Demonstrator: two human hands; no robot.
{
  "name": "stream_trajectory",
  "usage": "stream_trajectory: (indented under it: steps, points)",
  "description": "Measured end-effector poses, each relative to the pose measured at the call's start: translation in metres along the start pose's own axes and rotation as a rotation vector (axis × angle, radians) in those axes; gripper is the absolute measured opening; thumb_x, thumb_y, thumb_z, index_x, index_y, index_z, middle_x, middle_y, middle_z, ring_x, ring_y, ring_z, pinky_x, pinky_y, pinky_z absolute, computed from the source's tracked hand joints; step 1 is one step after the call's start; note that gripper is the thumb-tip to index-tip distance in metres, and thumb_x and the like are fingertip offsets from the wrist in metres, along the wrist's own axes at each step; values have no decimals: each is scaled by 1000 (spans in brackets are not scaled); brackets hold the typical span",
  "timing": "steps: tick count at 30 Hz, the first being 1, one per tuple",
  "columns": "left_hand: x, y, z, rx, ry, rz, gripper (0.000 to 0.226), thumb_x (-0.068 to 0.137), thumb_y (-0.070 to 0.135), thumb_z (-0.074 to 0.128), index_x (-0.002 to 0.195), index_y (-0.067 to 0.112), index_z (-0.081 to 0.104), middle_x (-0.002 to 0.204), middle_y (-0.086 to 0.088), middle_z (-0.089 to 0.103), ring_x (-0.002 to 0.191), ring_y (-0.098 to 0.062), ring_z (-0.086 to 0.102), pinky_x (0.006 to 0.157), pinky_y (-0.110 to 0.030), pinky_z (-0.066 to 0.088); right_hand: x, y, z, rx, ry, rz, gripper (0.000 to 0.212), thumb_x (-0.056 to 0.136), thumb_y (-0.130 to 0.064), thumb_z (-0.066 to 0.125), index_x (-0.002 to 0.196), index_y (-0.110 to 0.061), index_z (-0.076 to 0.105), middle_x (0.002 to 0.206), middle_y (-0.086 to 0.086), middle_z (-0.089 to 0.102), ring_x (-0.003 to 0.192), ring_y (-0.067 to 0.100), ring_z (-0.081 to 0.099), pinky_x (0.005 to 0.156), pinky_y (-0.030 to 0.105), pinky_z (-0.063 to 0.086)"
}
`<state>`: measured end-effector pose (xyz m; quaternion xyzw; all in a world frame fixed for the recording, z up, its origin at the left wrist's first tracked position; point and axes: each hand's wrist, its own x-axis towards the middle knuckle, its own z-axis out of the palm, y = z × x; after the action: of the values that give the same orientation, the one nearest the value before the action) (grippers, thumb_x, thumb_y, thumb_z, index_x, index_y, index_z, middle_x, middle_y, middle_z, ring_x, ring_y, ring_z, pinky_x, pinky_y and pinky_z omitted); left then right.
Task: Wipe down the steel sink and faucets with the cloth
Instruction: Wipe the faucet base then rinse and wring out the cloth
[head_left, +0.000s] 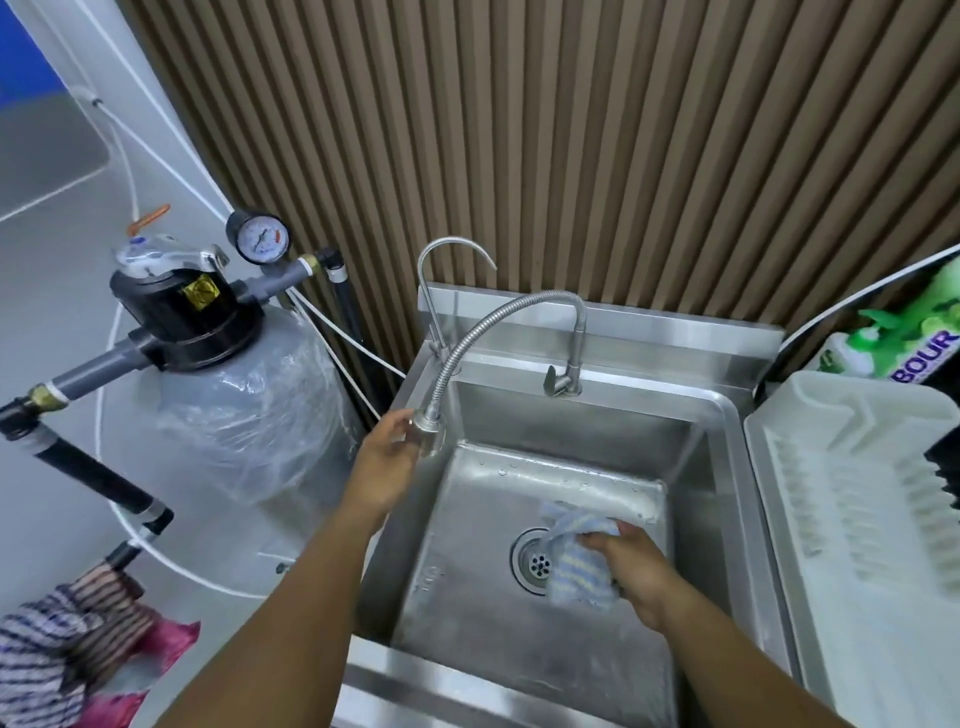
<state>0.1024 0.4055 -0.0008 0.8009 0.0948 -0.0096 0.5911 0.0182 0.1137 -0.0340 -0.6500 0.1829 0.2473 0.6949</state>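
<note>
the letters "bour" are read on a green package (919, 332) just behind the white dish rack (831, 410); numbers on the pressure gauge (258, 240) are blurred.

Location: domestic kitchen wash area. Indicators: steel sink (737, 415) at frame centre with flexible faucet (545, 296) and gooseneck tap (425, 296); white dish rack (852, 452) at right edge; water filter tank (244, 410) (pressure gauge (258, 237) above it) at left.
</note>
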Motion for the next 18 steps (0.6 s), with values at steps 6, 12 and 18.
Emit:
stream_trajectory:
  steps: [6, 12, 18]
  points:
    - [-48, 3, 59, 99, -174, 75, 39, 89, -13, 40, 90, 16, 66, 75, 9, 72, 80, -5, 67, 77, -21, 46, -21, 22, -7, 212, 73, 81, 28, 98, 0, 47, 108, -4, 73, 79, 19, 59, 64, 27, 57, 51, 28, 51]
    - [-39, 31, 111, 236, -708, 175, 42, 92, -8, 41, 83, 18, 72, 83, 5, 75, 85, -9, 71, 82, -23, 55, -25, 26, -6, 476, 162, 111, 18, 94, -9, 54, 106, 0, 64, 90, 25, 55, 68, 29, 60, 54, 32, 54]
    - [62, 44, 123, 227, -399, 32, 17, 85, 22, 55, 86, 20, 72, 88, -2, 75, 84, -23, 69, 78, -35, 55, -22, 31, 4, 571, 291, 139, 23, 100, -25, 56, 116, -15, 70, 114, 20, 72, 107, 37, 67, 102, 53, 47]
